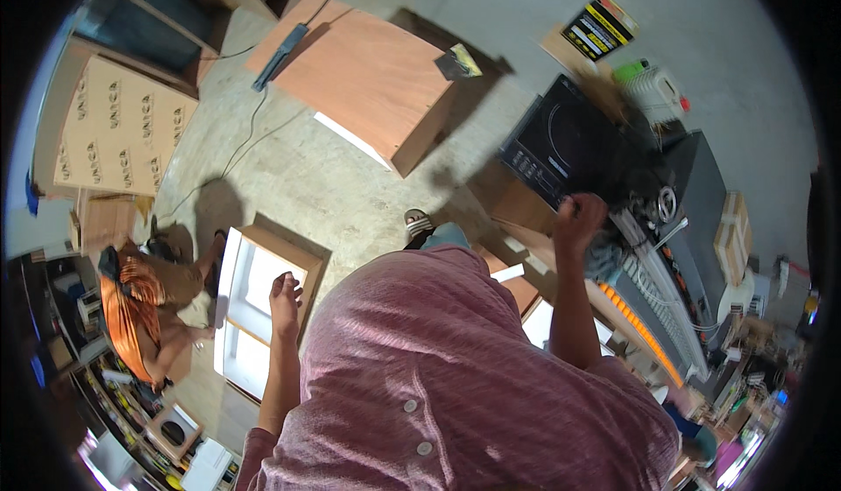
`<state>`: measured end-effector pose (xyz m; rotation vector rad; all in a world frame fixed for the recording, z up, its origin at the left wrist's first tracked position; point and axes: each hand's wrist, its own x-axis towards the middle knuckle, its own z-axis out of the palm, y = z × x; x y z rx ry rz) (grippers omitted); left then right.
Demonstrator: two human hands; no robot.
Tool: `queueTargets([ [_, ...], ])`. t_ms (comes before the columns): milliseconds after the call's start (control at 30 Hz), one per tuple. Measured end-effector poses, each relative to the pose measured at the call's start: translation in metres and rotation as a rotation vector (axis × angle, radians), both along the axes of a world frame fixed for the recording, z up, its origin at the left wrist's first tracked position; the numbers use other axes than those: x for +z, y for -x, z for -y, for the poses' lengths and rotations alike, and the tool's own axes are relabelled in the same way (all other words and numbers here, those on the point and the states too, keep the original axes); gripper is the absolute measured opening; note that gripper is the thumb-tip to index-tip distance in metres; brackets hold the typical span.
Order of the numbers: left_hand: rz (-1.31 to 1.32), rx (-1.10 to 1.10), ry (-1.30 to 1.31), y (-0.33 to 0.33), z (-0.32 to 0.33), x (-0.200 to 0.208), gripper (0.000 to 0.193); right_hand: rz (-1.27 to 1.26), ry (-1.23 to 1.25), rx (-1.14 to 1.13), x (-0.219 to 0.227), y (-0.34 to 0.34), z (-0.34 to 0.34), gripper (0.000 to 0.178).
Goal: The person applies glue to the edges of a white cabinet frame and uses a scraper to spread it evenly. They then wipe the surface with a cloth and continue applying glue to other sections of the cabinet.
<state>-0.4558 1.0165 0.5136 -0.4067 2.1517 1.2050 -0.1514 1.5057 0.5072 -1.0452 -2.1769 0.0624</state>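
Observation:
My left hand is held out at my left side with its fingers loosely bent and apart, nothing in it. Below it, a shallow wooden frame or drawer with a white inside lies on the floor. My right hand is raised at my right, fingers curled in and somewhat blurred; whether it holds anything is hidden. It is nearest to a black flat panel like an induction cooktop, which rests on a wooden piece. Touching cannot be made out. My sandalled foot shows ahead of my shirt.
Ahead stands a wooden box with a dark power strip and its cord across it. At the left, a person in orange bends near the white-lined frame. A white jug, cables and a long grey cabinet crowd the right.

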Motion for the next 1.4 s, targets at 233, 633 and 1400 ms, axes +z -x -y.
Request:
queueTargets([
  [233,-0.160,0.003,0.182,-0.062,0.062,-0.036,0.051,-0.740,1.726,-0.156,-0.152,0.277,-0.108,0.043],
  [633,0.230,0.568,0.637,-0.348,0.150,-0.018,0.058,-0.338,1.908,-0.188,-0.254,0.349,-0.182,0.033],
  [1400,-0.227,0.548,-0.042,-0.106,0.153,-0.001,0.033,-0.177,1.808,1.105,0.015,0.363,0.174,0.028],
])
